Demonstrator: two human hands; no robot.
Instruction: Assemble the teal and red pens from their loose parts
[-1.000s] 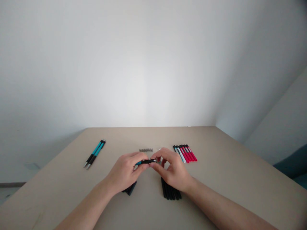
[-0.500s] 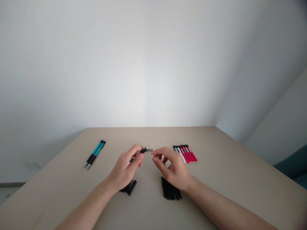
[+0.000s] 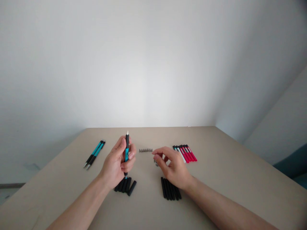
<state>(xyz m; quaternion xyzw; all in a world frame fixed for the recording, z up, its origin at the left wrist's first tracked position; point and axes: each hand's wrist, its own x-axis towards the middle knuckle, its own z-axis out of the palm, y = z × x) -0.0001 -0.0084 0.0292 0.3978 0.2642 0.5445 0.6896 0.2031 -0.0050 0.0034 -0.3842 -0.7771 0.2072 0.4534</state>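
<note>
My left hand (image 3: pixel 120 159) is wrapped round a teal and black pen (image 3: pixel 127 152). The pen is upright, and its bare thin tip points up. My right hand (image 3: pixel 171 163) is low over the table with thumb and index finger drawn together. Its fingertips are at the right end of a row of small grey metal cone tips (image 3: pixel 145 150); whether something is pinched there I cannot make out. Under those fingers a few tiny shiny pieces (image 3: pixel 155 163) show, partly hidden.
Two assembled teal and black pens (image 3: pixel 96 154) lie at the left. Short black grips (image 3: pixel 125 185) lie below my left hand, and longer black tubes (image 3: pixel 170 190) below my right. Red and white barrels with black ends (image 3: pixel 185 154) are at the right. A wall (image 3: pixel 146 80) rises behind the table.
My left hand has drawn back to the left and turned the pen upright, uncovering the row of cone tips. My right hand has hardly moved; its thumb and index finger are closer together.
</note>
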